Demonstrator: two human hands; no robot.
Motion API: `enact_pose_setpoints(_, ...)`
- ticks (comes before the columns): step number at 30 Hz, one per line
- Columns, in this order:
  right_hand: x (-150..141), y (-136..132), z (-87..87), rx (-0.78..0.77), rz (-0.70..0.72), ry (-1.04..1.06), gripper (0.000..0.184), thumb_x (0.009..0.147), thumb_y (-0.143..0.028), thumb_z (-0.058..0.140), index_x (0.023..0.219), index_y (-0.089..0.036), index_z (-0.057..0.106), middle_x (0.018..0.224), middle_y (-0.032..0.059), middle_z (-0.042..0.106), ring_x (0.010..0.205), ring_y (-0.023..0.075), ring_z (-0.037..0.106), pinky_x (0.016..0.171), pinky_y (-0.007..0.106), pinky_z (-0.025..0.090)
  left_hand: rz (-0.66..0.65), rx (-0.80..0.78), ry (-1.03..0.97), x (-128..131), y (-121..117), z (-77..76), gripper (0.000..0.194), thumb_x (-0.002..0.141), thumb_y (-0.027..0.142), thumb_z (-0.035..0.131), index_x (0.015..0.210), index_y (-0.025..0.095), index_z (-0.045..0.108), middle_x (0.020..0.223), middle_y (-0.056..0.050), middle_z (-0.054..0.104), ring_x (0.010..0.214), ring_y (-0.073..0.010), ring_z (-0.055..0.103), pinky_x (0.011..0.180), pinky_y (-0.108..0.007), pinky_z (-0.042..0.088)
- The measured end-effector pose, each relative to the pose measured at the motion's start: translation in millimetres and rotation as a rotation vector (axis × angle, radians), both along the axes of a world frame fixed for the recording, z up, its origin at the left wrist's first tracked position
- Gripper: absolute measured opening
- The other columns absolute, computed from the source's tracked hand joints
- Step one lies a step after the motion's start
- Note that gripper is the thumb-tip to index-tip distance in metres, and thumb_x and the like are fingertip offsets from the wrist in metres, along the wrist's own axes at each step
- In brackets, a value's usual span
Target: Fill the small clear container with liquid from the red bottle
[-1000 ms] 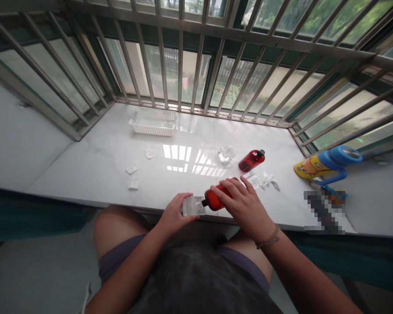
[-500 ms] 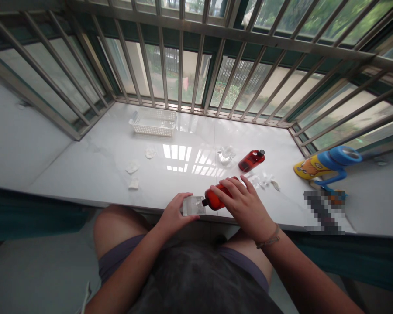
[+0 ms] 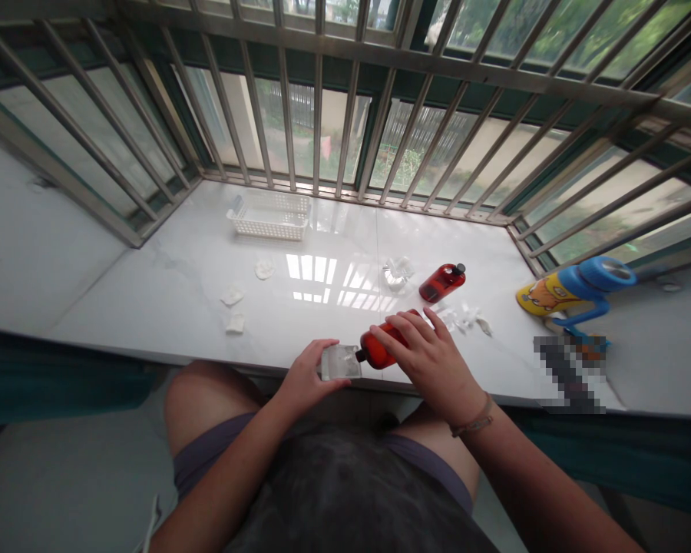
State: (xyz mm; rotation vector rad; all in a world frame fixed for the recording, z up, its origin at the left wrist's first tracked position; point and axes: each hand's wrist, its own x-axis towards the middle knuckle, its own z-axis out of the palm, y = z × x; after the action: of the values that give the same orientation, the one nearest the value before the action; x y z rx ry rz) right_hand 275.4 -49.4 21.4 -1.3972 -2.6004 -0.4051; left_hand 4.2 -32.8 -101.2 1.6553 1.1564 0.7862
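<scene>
Near the front edge of the counter, my left hand [image 3: 309, 374] is wrapped round a small clear container [image 3: 339, 362], thumb on the near side and fingers on the far side. My right hand [image 3: 423, 349] grips a red-orange bottle [image 3: 378, 347] with a dark neck, tilted so that the neck points left into the container's mouth. Whether liquid flows between them is too small to tell. Behind my right hand, a second red bottle [image 3: 442, 283] with a black cap lies or leans on the counter.
A white perforated basket [image 3: 272, 229] stands at the back left. Crumpled white tissues [image 3: 234, 323] lie at left, clear crumpled plastic [image 3: 397, 273] in the middle. At right are a blue and yellow water bottle [image 3: 553, 290] and a blurred-out dark object [image 3: 573, 376]. Metal window bars [image 3: 316, 123] bound the back.
Almost nothing differs. Both hands, the tilted bottle and the clear container keep the same place.
</scene>
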Motion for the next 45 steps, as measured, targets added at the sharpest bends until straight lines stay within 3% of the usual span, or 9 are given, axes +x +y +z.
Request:
enact_pose_setpoints(12, 1.5, 1.9, -2.3, -0.004, 0.005, 0.026, 0.055, 0.100, -0.008, 0.061, 0.150, -0.028, 0.060, 0.145, 0.0100, 0.066, 0.138, 0.0319, 0.056, 0.129, 0.060, 0.029, -0.001, -0.015, -0.005, 0.8, 0.0, -1.3, 0.072, 0.074, 0.035, 0.096, 0.138, 0.029, 0.064, 0.140, -0.009, 0.066, 0.131, -0.0317, 0.064, 0.108, -0.047, 0.059)
enact_pose_setpoints(21, 4.9, -2.9, -31.3, -0.112, -0.068, 0.149, 0.058, 0.096, -0.012, 0.067, 0.151, -0.027, 0.057, 0.141, 0.0120, 0.066, 0.132, 0.0346, 0.058, 0.123, 0.061, 0.037, 0.048, -0.139, -0.100, 2.6, -1.6, -6.6, 0.072, 0.071, 0.035, 0.097, 0.135, 0.027, 0.062, 0.138, -0.008, 0.066, 0.128, -0.0305, 0.067, 0.109, -0.047, 0.059)
enact_pose_setpoints(31, 21.7, -21.7, -82.1, -0.249, -0.188, 0.572, 0.073, 0.085, -0.017, 0.076, 0.151, -0.023, 0.046, 0.142, 0.0152, 0.062, 0.132, 0.0361, 0.058, 0.117, 0.060, 0.047, 0.043, -0.187, -0.217, 8.3, -2.7, -6.8, 0.069, 0.073, 0.036, 0.094, 0.133, 0.025, 0.060, 0.137, -0.009, 0.065, 0.128, -0.0288, 0.067, 0.111, -0.046, 0.059)
enact_pose_setpoints(36, 37.1, -28.9, -110.0, -0.280, -0.399, 0.857, 0.070, 0.082, -0.040, 0.085, 0.142, -0.024, 0.053, 0.137, 0.0139, 0.065, 0.128, 0.0354, 0.062, 0.112, 0.056, 0.051, 0.106, -0.053, -0.067, 4.0, 3.3, -9.5, 0.067, 0.075, 0.038, 0.094, 0.133, 0.028, 0.061, 0.139, -0.007, 0.067, 0.130, -0.0299, 0.066, 0.116, -0.050, 0.053)
enact_pose_setpoints(40, 41.7, -28.3, -122.3, -0.389, -0.590, 1.117, 0.079, 0.075, -0.054, 0.089, 0.140, -0.026, 0.053, 0.134, 0.0114, 0.070, 0.118, 0.0332, 0.070, 0.106, 0.052, 0.055, 0.156, 0.021, 0.052, 0.7, 11.5, -8.9, 0.067, 0.077, 0.039, 0.093, 0.136, 0.032, 0.063, 0.145, -0.007, 0.066, 0.131, -0.0313, 0.065, 0.111, -0.050, 0.055)
enact_pose_setpoints(45, 47.5, -15.7, -131.6, -0.441, -0.600, 1.216, 0.089, 0.072, -0.057, 0.091, 0.146, -0.027, 0.052, 0.139, 0.0110, 0.070, 0.125, 0.0335, 0.070, 0.112, 0.052, 0.053, 0.134, 0.045, 0.076, 0.7, 20.9, -11.0, 0.071, 0.079, 0.042, 0.092, 0.142, 0.033, 0.060, 0.152, -0.006, 0.065, 0.139, -0.0319, 0.062, 0.116, -0.051, 0.052)
